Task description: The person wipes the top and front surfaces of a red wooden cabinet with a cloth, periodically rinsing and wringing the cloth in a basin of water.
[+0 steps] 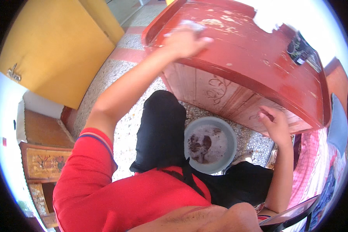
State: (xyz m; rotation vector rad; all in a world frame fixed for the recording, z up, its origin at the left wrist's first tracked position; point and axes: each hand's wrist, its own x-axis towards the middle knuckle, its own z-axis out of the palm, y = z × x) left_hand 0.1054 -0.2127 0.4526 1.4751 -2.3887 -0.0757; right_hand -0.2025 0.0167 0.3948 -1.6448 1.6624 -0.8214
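Observation:
My left hand [185,41] presses a crumpled white cloth [192,27] against the red wooden top [239,50] of a cabinet, near its left end. The thumb sticks out to the right, and the hand looks a little blurred. Paint on the top is worn in pale patches. My right hand [275,125] hovers by the cabinet's carved front [216,91], fingers loosely bent and apart, with nothing in it. Between my knees on the floor stands a light grey basin [232,145] of sudsy, dirty water.
A dark container [299,49] with a printed pattern stands at the right end of the cabinet top. To the left is a yellow door [62,46] with a metal handle. A low wooden cabinet [46,162] sits at the lower left, and pink checked fabric [307,162] hangs at the right.

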